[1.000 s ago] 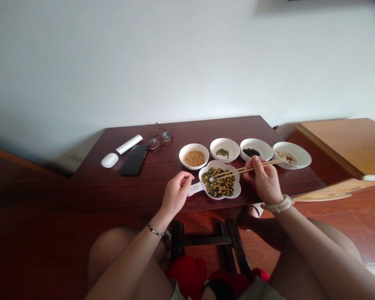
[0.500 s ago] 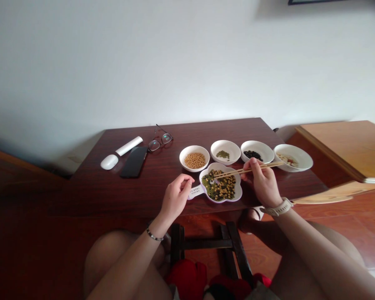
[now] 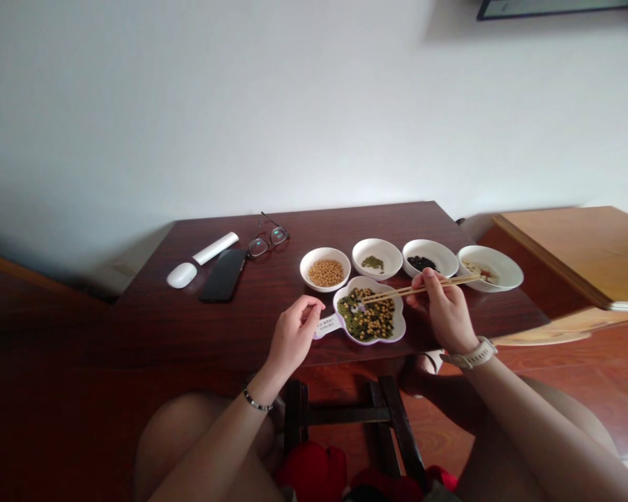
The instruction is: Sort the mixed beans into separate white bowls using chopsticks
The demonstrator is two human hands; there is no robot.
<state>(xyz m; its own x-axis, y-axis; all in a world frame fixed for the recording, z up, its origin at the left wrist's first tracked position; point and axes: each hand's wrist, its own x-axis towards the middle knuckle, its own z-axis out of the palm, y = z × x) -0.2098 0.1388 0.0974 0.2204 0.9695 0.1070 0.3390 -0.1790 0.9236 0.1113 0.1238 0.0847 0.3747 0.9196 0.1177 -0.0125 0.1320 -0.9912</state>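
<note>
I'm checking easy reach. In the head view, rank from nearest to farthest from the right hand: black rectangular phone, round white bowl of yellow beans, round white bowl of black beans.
1. White bowl of black beans: just beyond the right hand.
2. White bowl of yellow beans: farther left.
3. Black rectangular phone: far left.

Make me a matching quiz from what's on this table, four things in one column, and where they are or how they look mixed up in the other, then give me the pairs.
Things:
1. wooden chopsticks
2. flower-shaped dish
3. smartphone
4. eyeglasses

Descriptions:
A. black, lying flat
B. greenish glints on the lenses
C. held in the right hand
D. white with a lilac rim

Pairs: 1-C, 2-D, 3-A, 4-B
</note>
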